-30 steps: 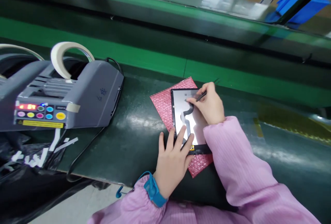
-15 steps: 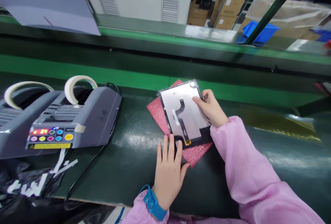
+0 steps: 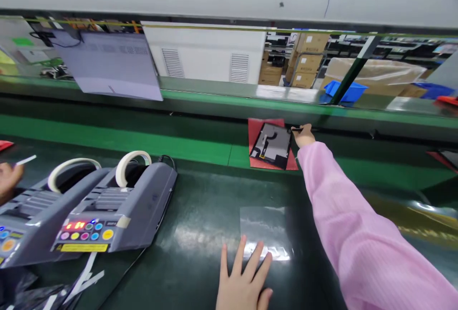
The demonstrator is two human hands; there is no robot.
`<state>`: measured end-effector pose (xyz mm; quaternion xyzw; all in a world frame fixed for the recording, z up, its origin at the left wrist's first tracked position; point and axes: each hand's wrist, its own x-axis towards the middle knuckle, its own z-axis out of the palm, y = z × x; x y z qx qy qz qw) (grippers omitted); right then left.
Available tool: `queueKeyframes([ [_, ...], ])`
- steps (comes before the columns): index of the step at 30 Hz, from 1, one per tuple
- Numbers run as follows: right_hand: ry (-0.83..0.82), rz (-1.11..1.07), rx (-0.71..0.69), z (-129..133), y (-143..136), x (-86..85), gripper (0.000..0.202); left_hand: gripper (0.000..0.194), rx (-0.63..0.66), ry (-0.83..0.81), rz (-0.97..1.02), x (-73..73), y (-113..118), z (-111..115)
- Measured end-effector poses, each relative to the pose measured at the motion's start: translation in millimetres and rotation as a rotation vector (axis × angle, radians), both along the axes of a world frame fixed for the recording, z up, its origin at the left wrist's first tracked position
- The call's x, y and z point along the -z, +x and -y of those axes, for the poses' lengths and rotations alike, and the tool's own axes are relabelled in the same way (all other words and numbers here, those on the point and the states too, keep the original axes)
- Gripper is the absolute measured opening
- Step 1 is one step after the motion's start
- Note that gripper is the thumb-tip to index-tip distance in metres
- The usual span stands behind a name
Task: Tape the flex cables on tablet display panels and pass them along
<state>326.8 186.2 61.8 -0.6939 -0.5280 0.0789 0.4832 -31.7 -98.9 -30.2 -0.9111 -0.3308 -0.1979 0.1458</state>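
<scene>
A display panel [image 3: 275, 144], silver-backed with a dark bent flex cable, lies on a pink bubble-wrap sheet [image 3: 255, 131] on the green strip at the back of the bench. My right hand [image 3: 305, 136] is just right of the panel, fingers closed on a thin dark tool [image 3: 296, 129] whose exact kind is unclear. Whether the fingertips touch the panel's edge cannot be made out. Nearer to me, my left hand [image 3: 245, 276] is spread flat with fingers apart, its tips over the near edge of a clear plastic film [image 3: 265, 226] on the dark bench top.
Two grey tape dispensers [image 3: 143, 205] with cream tape rolls stand at left, cut tape strips [image 3: 86, 276] hanging below. Another person's hand [image 3: 10, 181] holds a strip at far left. Yellowish film [image 3: 425, 219] lies right. A green post [image 3: 352, 74] rises behind.
My right hand has moved forward, and the panel with its pink sheet now lies on the green strip. The clear film shows on the bench. My view has tilted up.
</scene>
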Motion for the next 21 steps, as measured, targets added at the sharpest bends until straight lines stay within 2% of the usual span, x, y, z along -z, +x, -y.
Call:
queueKeyframes([
  [2,-0.088,0.113,-0.073,6.2,-2.4,12.9,0.032,0.053,0.019,-0.005,-0.028,4.2,-1.9,-2.3],
  [5,-0.200,0.299,-0.307,20.9,-20.2,33.9,0.016,0.057,0.022,-0.028,-0.032,5.5,-2.8,-3.4],
  [8,-0.257,0.468,-0.545,35.4,-44.4,49.3,0.016,0.059,0.024,-0.048,-0.027,3.5,-2.5,-2.9],
  [10,-0.280,0.559,-0.631,41.5,-57.6,54.6,0.020,0.058,0.022,-0.050,-0.029,2.2,-2.2,-2.3],
  [15,-0.324,0.725,-0.687,41.6,-83.4,53.6,0.050,0.052,0.003,-0.039,-0.007,1.8,0.3,-0.8],
  [21,-0.334,0.723,-0.623,35.3,-111.1,31.8,0.042,0.048,-0.046,-0.016,0.028,2.4,3.3,0.9],
])
